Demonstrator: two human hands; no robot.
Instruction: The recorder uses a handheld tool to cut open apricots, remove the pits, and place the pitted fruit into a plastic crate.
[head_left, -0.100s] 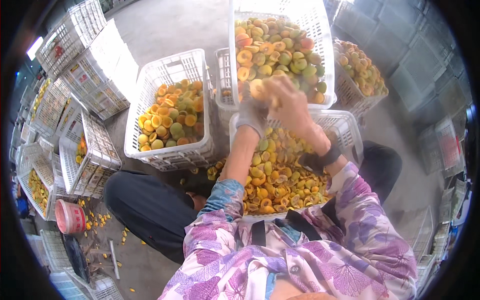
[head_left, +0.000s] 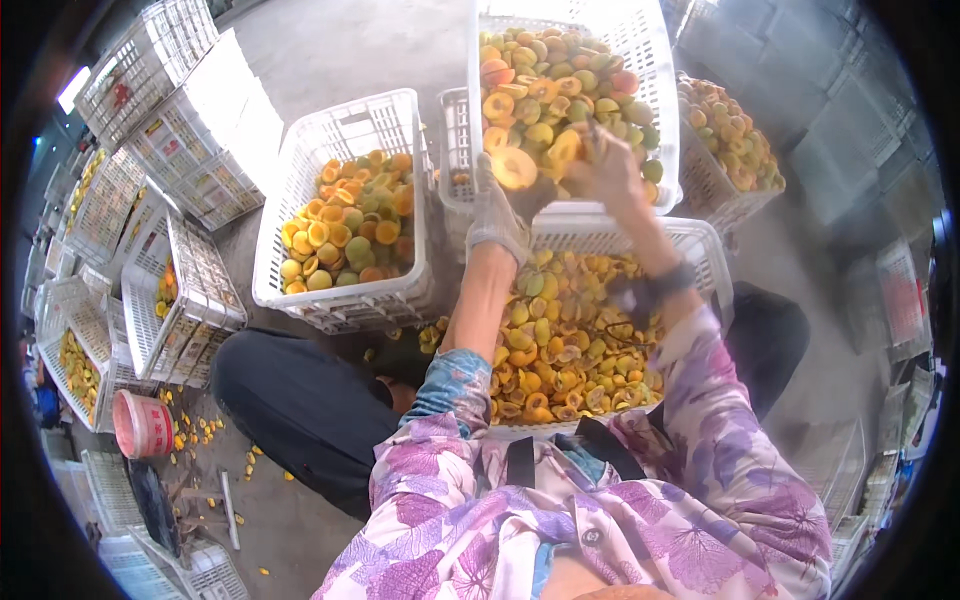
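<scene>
My left hand [head_left: 500, 215], in a pale glove, is closed around an apricot half [head_left: 514, 168] whose yellow cut face shows. Just to its right, my right hand [head_left: 608, 172] is blurred by motion. A second apricot half [head_left: 566, 148] shows at its fingertips, apparently pinched there. Both hands are over the near rim of a tilted white crate [head_left: 672, 110] full of whole and halved apricots [head_left: 575, 85]. Below them, between my legs, stands another white crate [head_left: 708, 245] with many yellow apricot halves [head_left: 560, 350]. A dark band [head_left: 665, 283] circles my right wrist.
To the left stands a white crate [head_left: 270, 250] of halved apricots. Another filled crate [head_left: 735, 150] is at the back right. Stacked crates [head_left: 200, 130] line the left side. A pink bucket [head_left: 143, 424] stands near fruit pieces scattered on the floor.
My hands were together around the fruit and have moved apart, the right one going right. Two cut halves now show between them. The whole view has shifted slightly.
</scene>
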